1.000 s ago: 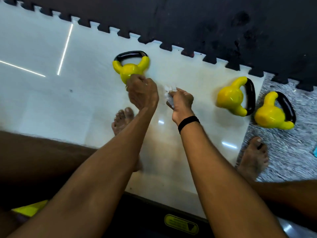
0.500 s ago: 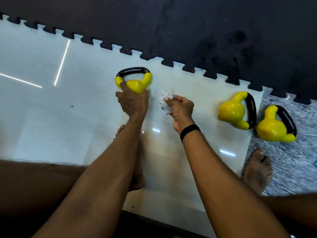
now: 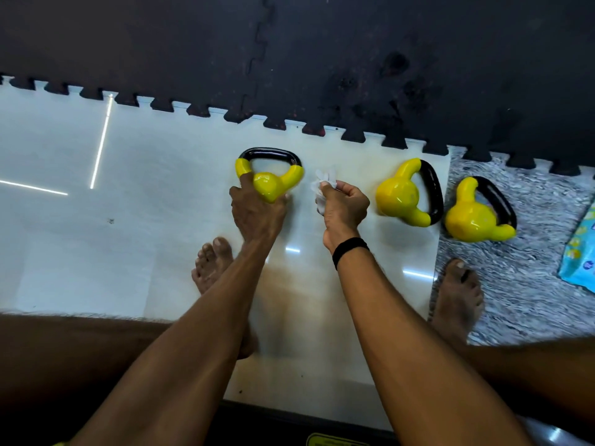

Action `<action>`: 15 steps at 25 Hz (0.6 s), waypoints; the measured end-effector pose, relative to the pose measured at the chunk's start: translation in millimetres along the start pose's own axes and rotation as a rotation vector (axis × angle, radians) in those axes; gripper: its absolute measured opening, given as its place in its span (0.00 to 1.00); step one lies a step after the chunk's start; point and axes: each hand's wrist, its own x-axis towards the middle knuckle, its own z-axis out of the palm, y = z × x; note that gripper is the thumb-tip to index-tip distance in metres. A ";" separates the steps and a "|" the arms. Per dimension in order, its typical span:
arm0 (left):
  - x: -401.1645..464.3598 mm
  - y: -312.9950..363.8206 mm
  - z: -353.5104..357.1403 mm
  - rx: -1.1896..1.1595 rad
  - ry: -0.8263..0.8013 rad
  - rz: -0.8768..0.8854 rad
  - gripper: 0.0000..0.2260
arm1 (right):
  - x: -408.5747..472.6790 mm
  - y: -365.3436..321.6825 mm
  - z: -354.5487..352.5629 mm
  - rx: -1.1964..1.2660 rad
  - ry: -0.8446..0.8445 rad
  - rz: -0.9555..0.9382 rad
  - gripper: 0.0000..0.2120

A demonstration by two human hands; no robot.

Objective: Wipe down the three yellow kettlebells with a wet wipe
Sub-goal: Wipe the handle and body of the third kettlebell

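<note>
On the glossy white floor tile (image 3: 161, 236) bordered by black interlocking foam mats (image 3: 354, 59), three glossy yellow kettlebells with black handles lie on their sides: the left one (image 3: 269, 185) under the left hand (image 3: 256, 214), whose fingers curl around its rounded body, the middle one (image 3: 399, 194) near the tile's right edge, and the right one (image 3: 473, 220) on the grey speckled mat (image 3: 531, 284) just beside it. The right hand (image 3: 344, 210) hovers between the left and middle kettlebells, fingers pinched tight on a crumpled white wet wipe (image 3: 323, 188) that touches no kettlebell. This looks like the steadying step for the left kettlebell, so the next move likely calls for bringing the wipe leftward onto its yellow body.
</note>
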 end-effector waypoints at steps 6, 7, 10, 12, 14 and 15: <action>-24.7 5.3 14.8 0.056 -0.261 0.322 0.37 | 17.5 -8.1 -31.8 -0.027 0.154 -0.103 0.07; -25.6 5.4 14.8 0.065 -0.315 0.395 0.37 | 18.2 -9.5 -34.3 -0.040 0.171 -0.117 0.08; -22.8 11.9 10.6 0.122 -0.479 0.532 0.35 | 19.8 -7.8 -37.6 -0.088 0.196 -0.140 0.13; -25.1 19.3 8.7 0.093 -0.540 0.493 0.32 | 26.2 -2.8 -40.4 -0.136 0.208 -0.162 0.13; -27.1 28.9 13.3 -0.051 -0.518 0.314 0.29 | 25.0 -6.4 -44.1 -0.162 0.196 -0.200 0.11; -27.1 36.1 18.1 -0.121 -0.483 0.205 0.25 | 24.0 -8.8 -46.4 -0.183 0.181 -0.228 0.12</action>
